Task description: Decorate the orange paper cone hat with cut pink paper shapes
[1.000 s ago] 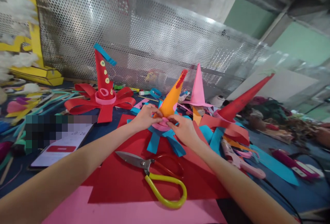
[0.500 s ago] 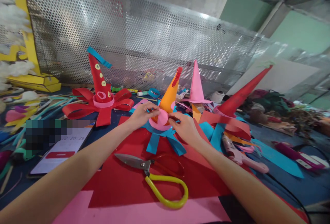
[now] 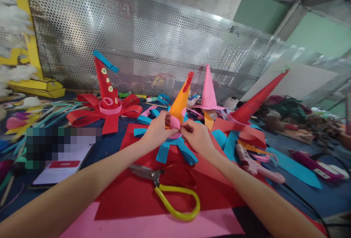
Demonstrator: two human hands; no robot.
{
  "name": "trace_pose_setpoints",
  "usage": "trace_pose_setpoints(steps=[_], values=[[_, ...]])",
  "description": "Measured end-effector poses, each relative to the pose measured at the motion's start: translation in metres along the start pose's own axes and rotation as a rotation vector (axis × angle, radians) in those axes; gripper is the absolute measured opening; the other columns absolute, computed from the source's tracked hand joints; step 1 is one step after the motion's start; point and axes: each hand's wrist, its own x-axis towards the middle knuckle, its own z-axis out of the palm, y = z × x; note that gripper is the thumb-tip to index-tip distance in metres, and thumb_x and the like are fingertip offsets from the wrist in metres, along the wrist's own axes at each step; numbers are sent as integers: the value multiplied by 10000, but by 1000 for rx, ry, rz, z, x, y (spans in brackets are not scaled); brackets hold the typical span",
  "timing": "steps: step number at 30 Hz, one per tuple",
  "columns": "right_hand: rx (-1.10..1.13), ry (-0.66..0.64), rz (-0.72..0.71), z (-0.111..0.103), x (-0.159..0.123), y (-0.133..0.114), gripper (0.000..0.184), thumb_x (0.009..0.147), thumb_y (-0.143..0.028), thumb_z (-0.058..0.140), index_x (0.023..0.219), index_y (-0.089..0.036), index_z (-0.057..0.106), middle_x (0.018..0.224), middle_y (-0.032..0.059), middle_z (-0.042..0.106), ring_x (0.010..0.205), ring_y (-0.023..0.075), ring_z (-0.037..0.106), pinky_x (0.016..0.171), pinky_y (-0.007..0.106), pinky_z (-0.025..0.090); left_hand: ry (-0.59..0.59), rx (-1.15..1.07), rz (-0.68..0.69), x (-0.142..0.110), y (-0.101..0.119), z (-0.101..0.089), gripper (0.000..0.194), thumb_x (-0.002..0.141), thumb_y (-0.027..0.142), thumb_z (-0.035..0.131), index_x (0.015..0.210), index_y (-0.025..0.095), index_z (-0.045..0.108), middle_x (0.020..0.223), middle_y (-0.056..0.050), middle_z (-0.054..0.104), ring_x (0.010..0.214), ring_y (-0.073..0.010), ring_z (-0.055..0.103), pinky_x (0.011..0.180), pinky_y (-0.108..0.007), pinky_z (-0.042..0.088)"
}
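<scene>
Head view, left to right: phone [image 3: 59, 176] on the table, red spotted cone [image 3: 106, 92] standing beyond it. Left hand [image 3: 157, 130] narrow, thumb and fingers pinching a small pink disc [image 3: 174, 121]. Scissors [image 3: 155, 178] lie nearer the person on a red sheet [image 3: 123, 197]. Disc sits between both hands, in front of the lower part of an orange cone [image 3: 178, 103], above splayed blue strips [image 3: 163, 152]; cannot tell if it touches the cone. Right hand [image 3: 199, 136] narrow too, fingertips pinching the disc's right edge. To work the disc well: light pinch, edges only, so the paper won't crease; even hold from both sides; keep knuckles off the cone, which could tip if bumped. Further right: pink cone [image 3: 209, 95] upright, red cone [image 3: 253, 102] tilted, pink corded tool [image 3: 257, 173], probably a glue gun, well apart from both hands.
</scene>
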Motion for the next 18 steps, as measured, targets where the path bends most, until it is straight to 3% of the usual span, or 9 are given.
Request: trace_pose_setpoints(steps=[6, 10, 13, 16, 18], values=[[-27, 48, -10, 1, -2, -3, 124, 749, -214, 555, 626, -203, 569, 483, -30, 560, 464, 140, 528, 515, 247, 371, -17, 70, 61, -6, 17, -3, 206, 795, 398, 575, 848, 200, 551, 821, -24, 657, 767, -176, 616, 693, -289, 471], [11, 32, -11, 2, -2, 1, 120, 784, -213, 528, 672, -201, 569, 527, -26, 589, 469, 135, 559, 502, 238, 396, -16, 186, 67, -5, 18, -6, 94, 793, 244, 520, 839, 194, 584, 822, -18, 650, 751, -167, 589, 671, -272, 434], [52, -18, -6, 1, -1, 8, 137, 836, -220, 488, 739, -196, 581, 559, -30, 599, 461, 127, 578, 486, 230, 430, -13, 226, 79, 0, 10, -11, 191, 756, 130, 455, 826, 200, 618, 754, 5, 632, 713, -160, 565, 654, -266, 403], [53, -39, -5, -1, 1, 17, 121, 869, -216, 500, 818, -175, 602, 622, -26, 613, 523, 122, 601, 528, 238, 474, -28, 252, 89, 5, 1, -16, 186, 749, 141, 457, 714, 198, 631, 634, 24, 587, 634, -154, 535, 617, -261, 381], [37, -46, -12, -1, 2, 23, 114, 888, -226, 526, 855, -153, 607, 676, -23, 621, 568, 113, 600, 558, 248, 491, -29, 264, 97, 8, -4, -18, 163, 748, 162, 485, 712, 195, 640, 656, 19, 601, 648, -159, 542, 625, -261, 383]])
